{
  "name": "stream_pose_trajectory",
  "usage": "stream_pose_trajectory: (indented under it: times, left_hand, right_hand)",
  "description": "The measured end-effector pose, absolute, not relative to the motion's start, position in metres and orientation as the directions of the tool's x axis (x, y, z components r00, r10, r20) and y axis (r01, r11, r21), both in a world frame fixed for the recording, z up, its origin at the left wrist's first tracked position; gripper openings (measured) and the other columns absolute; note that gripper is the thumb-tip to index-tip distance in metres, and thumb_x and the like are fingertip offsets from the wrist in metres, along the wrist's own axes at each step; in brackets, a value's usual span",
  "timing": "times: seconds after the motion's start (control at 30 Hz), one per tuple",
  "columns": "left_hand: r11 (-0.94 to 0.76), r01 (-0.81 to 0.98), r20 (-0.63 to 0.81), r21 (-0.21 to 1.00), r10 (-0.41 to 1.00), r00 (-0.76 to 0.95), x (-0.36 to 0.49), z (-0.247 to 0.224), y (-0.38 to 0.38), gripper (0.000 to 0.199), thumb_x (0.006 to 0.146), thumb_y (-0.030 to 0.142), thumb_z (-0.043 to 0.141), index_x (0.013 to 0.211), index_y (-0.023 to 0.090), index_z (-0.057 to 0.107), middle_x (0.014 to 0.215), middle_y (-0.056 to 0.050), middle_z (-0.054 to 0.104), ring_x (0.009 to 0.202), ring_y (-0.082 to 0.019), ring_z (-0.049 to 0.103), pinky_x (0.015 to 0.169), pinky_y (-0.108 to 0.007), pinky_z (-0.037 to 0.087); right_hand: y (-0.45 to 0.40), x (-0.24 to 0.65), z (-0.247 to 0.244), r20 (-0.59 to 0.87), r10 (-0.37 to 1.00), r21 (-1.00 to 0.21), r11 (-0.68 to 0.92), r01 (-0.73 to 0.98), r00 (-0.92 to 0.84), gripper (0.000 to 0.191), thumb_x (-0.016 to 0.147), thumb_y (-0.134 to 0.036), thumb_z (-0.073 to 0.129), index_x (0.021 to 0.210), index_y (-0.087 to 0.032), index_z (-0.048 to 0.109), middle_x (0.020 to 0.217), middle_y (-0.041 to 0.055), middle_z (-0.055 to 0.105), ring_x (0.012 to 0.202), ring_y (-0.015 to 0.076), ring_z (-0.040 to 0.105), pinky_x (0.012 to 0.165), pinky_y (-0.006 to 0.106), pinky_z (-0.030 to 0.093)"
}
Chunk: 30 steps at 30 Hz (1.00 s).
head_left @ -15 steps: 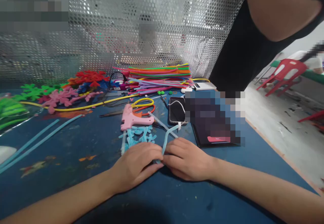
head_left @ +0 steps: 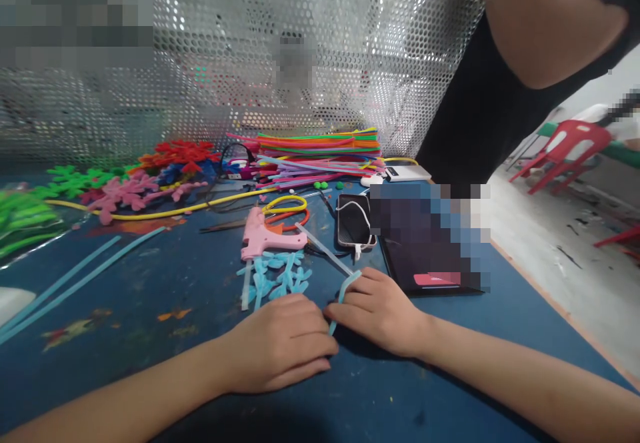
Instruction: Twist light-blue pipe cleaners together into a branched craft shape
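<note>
Pipe cleaner (head_left: pixel 341 294) half-hidden between hands

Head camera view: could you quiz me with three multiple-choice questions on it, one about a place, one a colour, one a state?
1. Where does the glue gun lie?
A. beyond the hands
B. on the tablet
C. in the left hand

2. What colour is the pipe cleaner between the hands?
A. red
B. light blue
C. yellow

3. How is that pipe cleaner?
A. bent
B. straight
C. knotted in a ball

Answers: 1 A, it rests on the blue table past both hands. 2 B, pale blue against the right hand. 3 A, it curves over from the right hand to the left hand.
</note>
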State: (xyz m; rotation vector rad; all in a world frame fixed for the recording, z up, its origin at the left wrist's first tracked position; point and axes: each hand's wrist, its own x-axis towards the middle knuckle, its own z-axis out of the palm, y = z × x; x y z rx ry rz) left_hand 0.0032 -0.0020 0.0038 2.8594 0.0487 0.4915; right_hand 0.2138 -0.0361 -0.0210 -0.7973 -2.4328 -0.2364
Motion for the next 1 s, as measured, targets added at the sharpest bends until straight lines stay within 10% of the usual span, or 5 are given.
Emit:
stream_pose_trajectory:
  times: [0.4, 0.73, 1.0]
  left_hand:
    - [-0.684, 0.087, 0.159, 0.724, 0.289, 0.944, -0.003, 0.009, -0.018, 0.011, 0.087, 0.027, 0.051, 0.088, 0.021, 0.06, 0.074, 0.001, 0.067, 0.07, -0.01, 0.06, 0.07, -0.019, 0.043]
    - [-0.526, 0.011, 0.169, 0.851, 0.292, 0.941, 0.002, 0.003, -0.019, 0.014, 0.08, 0.024, 0.062, 0.089, 0.016, 0.067, 0.08, -0.007, 0.068, 0.075, -0.013, 0.063, 0.068, -0.021, 0.047]
    - [0.097, -0.002, -0.056, 0.995, 0.588, 0.807, 0.008, 0.0, -0.014, 0.029, 0.075, 0.02, 0.066, 0.103, 0.015, 0.059, 0.09, -0.007, 0.066, 0.07, -0.011, 0.062, 0.063, -0.023, 0.051]
  right_hand:
    - [-0.055, 0.22, -0.016, 0.474, 0.588, -0.325, 0.809, 0.49, -0.656, 0.021, 0.094, -0.022, 0.037, 0.097, -0.019, 0.057, 0.066, 0.0013, 0.061, 0.068, 0.0137, 0.052, 0.068, 0.031, 0.036]
    - [-0.06, 0.222, -0.014, 0.458, 0.636, -0.358, 0.772, 0.526, -0.622, 0.021, 0.091, -0.021, 0.038, 0.092, -0.017, 0.058, 0.064, 0.0031, 0.058, 0.062, 0.015, 0.048, 0.06, 0.029, 0.034]
    - [-0.051, 0.218, -0.015, 0.447, 0.818, -0.579, 0.574, 0.579, -0.363, 0.019, 0.091, -0.026, 0.042, 0.1, -0.018, 0.058, 0.075, 0.0024, 0.066, 0.063, 0.0117, 0.059, 0.06, 0.023, 0.043]
